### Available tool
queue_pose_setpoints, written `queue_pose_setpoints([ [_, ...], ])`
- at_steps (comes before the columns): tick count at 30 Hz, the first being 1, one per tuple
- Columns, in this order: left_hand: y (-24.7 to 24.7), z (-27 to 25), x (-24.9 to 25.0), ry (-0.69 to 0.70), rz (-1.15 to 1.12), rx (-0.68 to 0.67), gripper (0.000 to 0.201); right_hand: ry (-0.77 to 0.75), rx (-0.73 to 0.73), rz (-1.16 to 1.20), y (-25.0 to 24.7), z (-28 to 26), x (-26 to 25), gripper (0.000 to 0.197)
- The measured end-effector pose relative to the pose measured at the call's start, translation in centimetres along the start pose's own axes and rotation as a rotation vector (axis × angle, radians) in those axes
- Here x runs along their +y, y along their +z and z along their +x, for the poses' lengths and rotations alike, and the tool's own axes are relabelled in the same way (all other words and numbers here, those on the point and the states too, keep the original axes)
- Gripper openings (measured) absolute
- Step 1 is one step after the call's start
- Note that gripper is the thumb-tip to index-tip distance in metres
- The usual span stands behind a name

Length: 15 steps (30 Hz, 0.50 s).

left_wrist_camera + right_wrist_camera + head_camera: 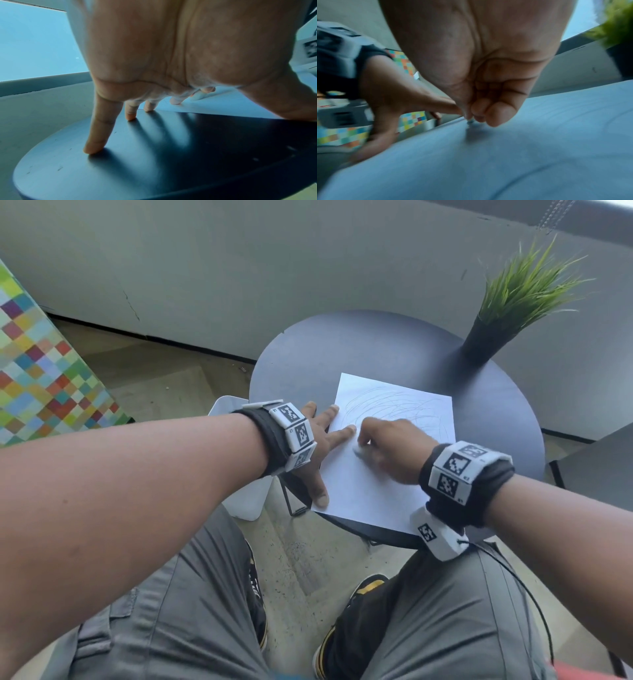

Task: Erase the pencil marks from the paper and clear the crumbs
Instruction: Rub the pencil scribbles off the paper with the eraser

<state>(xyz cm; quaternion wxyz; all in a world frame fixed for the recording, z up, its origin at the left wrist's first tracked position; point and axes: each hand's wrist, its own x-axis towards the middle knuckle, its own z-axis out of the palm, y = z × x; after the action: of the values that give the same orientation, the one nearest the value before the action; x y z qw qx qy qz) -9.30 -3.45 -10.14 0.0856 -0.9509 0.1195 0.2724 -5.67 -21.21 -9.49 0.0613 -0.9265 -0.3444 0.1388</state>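
A white sheet of paper lies on a round dark table, with faint pencil scribbles across its far half. My left hand is spread flat. Its thumb and some fingers press the paper's left edge, and the other fingertips rest on the table beside the paper. My right hand is curled over the middle of the sheet. It pinches a small eraser whose tip touches the paper. In the right wrist view the picture is blurred, and the left hand shows just behind the eraser.
A black pot of green grass stands at the table's far right. A white stool is below the table's left side, and a multicoloured checked panel stands on the floor at left. My knees are under the near edge.
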Motion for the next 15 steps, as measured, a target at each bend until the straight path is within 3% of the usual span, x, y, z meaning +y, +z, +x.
queue_pose_setpoints([
  [4, 0.0, 0.0, 0.1, -0.017, 0.004, -0.006, 0.142, -0.261, -0.213, -0.001, 1.7, -2.6, -3.5, 0.021],
  [5, 0.0, 0.0, 0.1, -0.017, -0.001, -0.009, 0.142, -0.26, -0.208, -0.005, 1.5, -2.4, -3.1, 0.022],
  [9, 0.0, 0.0, 0.1, -0.011, 0.002, 0.008, 0.14, 0.034, 0.007, -0.026, 0.4, -0.7, 0.2, 0.015],
  [13, -0.1, -0.1, 0.2, -0.01, 0.007, -0.009, 0.137, -0.225, -0.171, -0.002, 1.8, -3.4, -3.5, 0.017],
  [15, -0.3, -0.1, 0.3, 0.003, 0.005, -0.015, 0.133, -0.212, -0.165, 0.004, 1.1, -2.9, -2.5, 0.015],
])
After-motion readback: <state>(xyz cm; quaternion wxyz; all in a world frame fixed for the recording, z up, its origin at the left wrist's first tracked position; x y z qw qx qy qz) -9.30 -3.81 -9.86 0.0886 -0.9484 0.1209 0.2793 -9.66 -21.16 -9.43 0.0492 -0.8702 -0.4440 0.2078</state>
